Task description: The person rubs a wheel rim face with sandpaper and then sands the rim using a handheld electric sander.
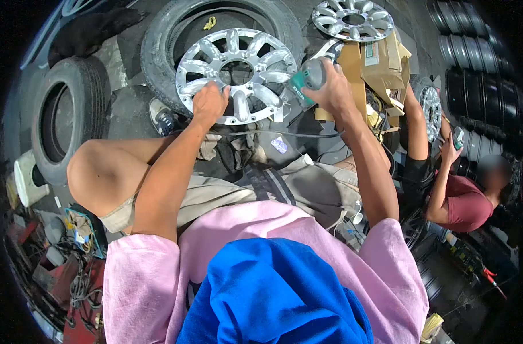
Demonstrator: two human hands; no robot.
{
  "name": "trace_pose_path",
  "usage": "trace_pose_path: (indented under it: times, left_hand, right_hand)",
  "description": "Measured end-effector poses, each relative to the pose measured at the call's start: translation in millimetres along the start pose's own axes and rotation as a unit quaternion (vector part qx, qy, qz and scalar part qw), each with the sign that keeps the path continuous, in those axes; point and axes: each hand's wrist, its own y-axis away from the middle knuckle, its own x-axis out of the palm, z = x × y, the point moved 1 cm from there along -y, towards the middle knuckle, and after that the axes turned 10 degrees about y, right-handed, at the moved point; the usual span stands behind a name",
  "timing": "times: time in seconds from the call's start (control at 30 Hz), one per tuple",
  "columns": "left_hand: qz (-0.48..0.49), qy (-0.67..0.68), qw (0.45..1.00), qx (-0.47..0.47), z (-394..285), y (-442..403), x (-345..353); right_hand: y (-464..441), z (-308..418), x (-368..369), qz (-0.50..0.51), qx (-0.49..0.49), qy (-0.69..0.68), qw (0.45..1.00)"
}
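Note:
A silver spoked wheel disc (241, 107) leans against a large tire (158, 57) lying in front of me, its spokes patchy with dull and bright metal. My left hand (208, 104) is closed on the lower left part of the disc, fingers curled over a spoke near the hub. My right hand (332, 92) wraps round a green and grey palm sander (302, 87) at the disc's right edge. Whether the sander's pad touches the metal cannot be seen. A dark cable runs below the disc toward my right forearm.
Another silver disc (353, 20) rests above an open cardboard box (382, 60). A tire (69, 114) stands at left, near a dark animal (92, 34). At right, a co-worker (465, 195) holds a similar tool beside a wheel (430, 109); stacked black rims (473, 94) stand behind.

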Motion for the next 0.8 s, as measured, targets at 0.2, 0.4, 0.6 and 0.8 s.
trace_pose_path:
  times: [0.2, 0.4, 0.6, 0.8]
  left_hand:
    - [-0.010, 0.003, 1.000, 0.001, 2, -3, 2]
    - [-0.003, 0.001, 1.000, -0.002, 2, -4, 0]
    - [-0.018, -0.007, 1.000, 0.012, 3, -2, 5]
    - [-0.029, 0.001, 1.000, 0.008, 2, -5, 2]
  right_hand:
    - [3, 8, -7, 0.029, -0.007, 0.007, 1.000]
    - [10, -2, 3, 0.013, 0.011, 0.013, 1.000]
    - [12, 0, 14, -0.067, 0.092, -0.040, 0.993]
    - [60, -9, 33, -0.137, -0.033, -0.148, 0.979]
